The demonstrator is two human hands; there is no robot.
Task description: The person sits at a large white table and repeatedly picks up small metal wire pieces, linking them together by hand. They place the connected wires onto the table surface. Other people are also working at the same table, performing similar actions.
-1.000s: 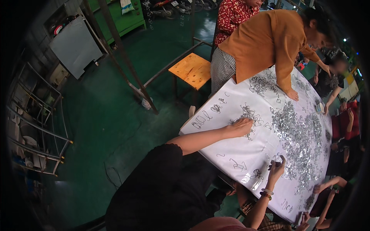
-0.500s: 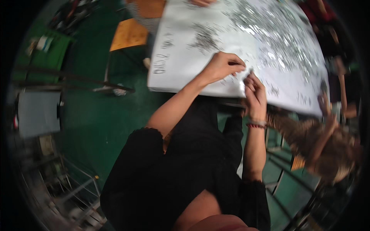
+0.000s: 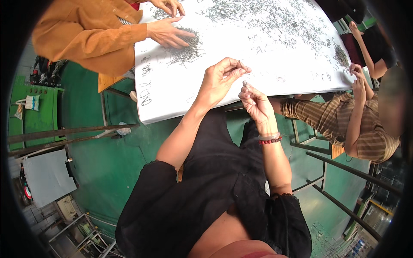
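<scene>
Pinching small metal pieces, left hand (image 3: 219, 79) and right hand (image 3: 254, 102) fingers meet above white table (image 3: 223, 43).

A white-covered bench (image 3: 258, 60) strewn with small dark metal pieces (image 3: 275, 21) is seen from above. The left hand (image 3: 219, 79) is raised at the bench's near edge, thumb and forefinger pinched on a tiny piece. The right hand (image 3: 254, 101) is held just beside it, fingers curled; bracelets (image 3: 269, 138) are worn at its wrist. A pile of pieces (image 3: 187, 47) is touched by an orange-sleeved person's hand (image 3: 170, 33). A striped-sleeved arm (image 3: 340, 116) is seen at right.
</scene>
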